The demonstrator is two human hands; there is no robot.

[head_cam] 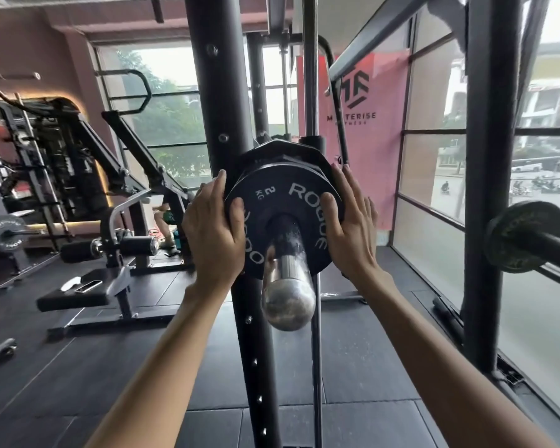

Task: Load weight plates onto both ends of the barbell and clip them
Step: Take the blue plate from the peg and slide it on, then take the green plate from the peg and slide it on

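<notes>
A chrome barbell sleeve [286, 282] points straight at me, its rounded end close to the camera. A small black 2 kg plate marked ROGUE [299, 195] sits on the sleeve, pressed against a larger black angular plate [282, 153] behind it. My left hand [214, 227] grips the small plate's left rim, thumb on its face. My right hand [349, 218] grips the right rim, thumb on its face. No clip is visible on the sleeve.
A black rack upright [217, 92] stands just behind the plates, and a chrome guide rod [311, 76] rises at the right of them. Another bar with a small plate [524, 240] sticks in from the right. A bench machine [110, 253] stands to the left.
</notes>
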